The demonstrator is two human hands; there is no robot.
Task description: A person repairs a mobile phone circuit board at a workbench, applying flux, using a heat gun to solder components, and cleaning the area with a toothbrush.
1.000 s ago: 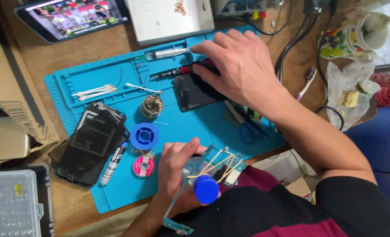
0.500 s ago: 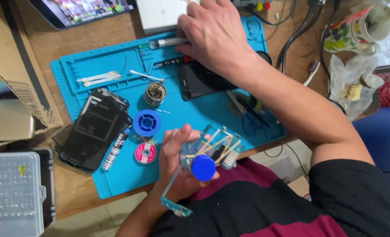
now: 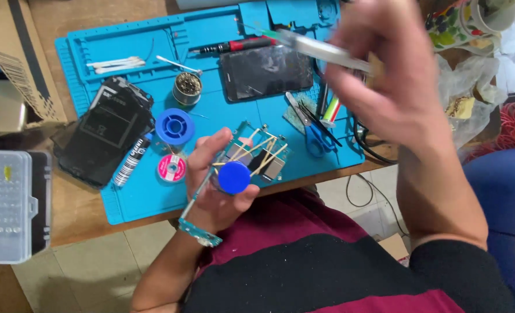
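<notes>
My left hand (image 3: 214,185) holds a small bottle with a blue cap (image 3: 234,177) together with a green circuit board (image 3: 257,152) crossed by thin yellow strips. A narrow green board strip (image 3: 198,232) hangs below my wrist. My right hand (image 3: 388,87) is raised over the right side of the blue mat (image 3: 153,40), blurred, gripping a clear syringe-like tube (image 3: 321,51) that points left. A dark phone with a cracked screen (image 3: 266,71) lies on the mat under the tube.
On the mat lie a red-handled tool (image 3: 240,45), a brass-wool tin (image 3: 187,87), a blue solder spool (image 3: 175,126), a pink wick reel (image 3: 171,168), blue scissors (image 3: 309,127), cotton swabs (image 3: 115,62) and a black phone back (image 3: 104,130). A clear parts box (image 3: 5,206) is left; a flowered mug (image 3: 457,26) is far right.
My right hand left the mat's top tray and rose toward the right with the clear tube in it. The left hand kept hold of the bottle and board.
</notes>
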